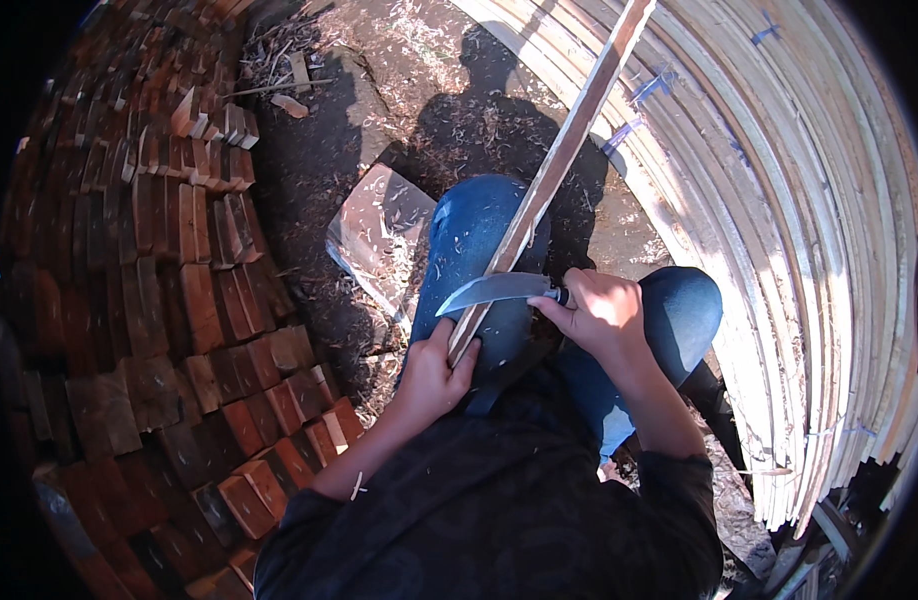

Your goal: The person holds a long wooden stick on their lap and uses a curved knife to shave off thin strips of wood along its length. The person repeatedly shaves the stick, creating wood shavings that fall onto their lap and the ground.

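A long, narrow wooden strip (562, 155) slants across my left thigh, its brown face up and its edges pale. Around its near end my left hand (436, 378) is closed. My right hand (605, 312) grips the dark handle of a large knife (496, 290). The curved blade lies across the strip, just beyond my left hand, with its tip pointing left. Whether the edge bites into the wood cannot be made out. Light wood shavings are scattered on my jeans.
Stacked reddish-brown wood blocks (204, 300) fill the left side. To the right lies a big pile of long pale strips (769, 200), some with blue ties (654, 87). A flat slab (379, 225) rests on the shaving-strewn dirt ground (409, 75) ahead.
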